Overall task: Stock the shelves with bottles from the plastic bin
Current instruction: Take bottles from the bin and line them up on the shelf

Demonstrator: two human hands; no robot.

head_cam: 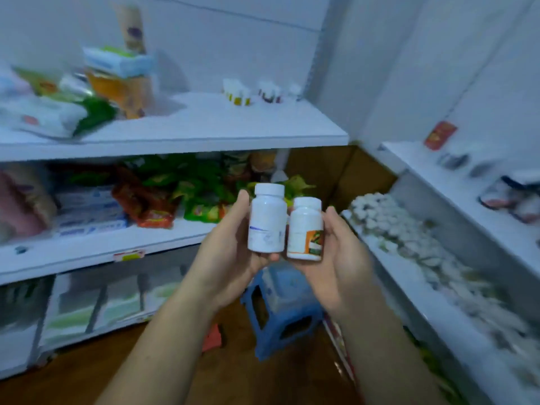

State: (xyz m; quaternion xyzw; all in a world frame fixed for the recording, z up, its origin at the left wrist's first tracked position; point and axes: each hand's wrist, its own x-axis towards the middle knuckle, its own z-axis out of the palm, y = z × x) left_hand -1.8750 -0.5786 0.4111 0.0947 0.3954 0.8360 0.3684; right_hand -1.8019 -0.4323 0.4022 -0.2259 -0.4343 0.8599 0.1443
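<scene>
Over at 10 o'clock, the top shelf [204, 135] has a heap of packets [43, 112] crowding its left end. A long bare stretch of board then runs right along the front edge, with a row of little bottles [251, 93] tucked at the back near 12 o'clock. The middle shelf [102, 247] below is stuffed with green and red snack bags [175, 194] almost out to its lip.

Dead centre, the person's left hand [230, 252] has thumb and fingers curled round a taller white bottle [267, 220], upright, cap on top. Right at its 3 o'clock is a shorter bottle with an orange label [305, 229], so close it's hard to say whether they touch. The right hand [342, 258] grips that one, thumb up its side. Both bottles are up in the air in front of the middle shelf, not on any board.

At 6 o'clock under the hands, a blue plastic stool [280, 311] stands on the brown floor in the corner gap. From 3 to 5 o'clock, the side shelf [380, 258] is packed with blurry white-topped stuff [409, 229].
</scene>
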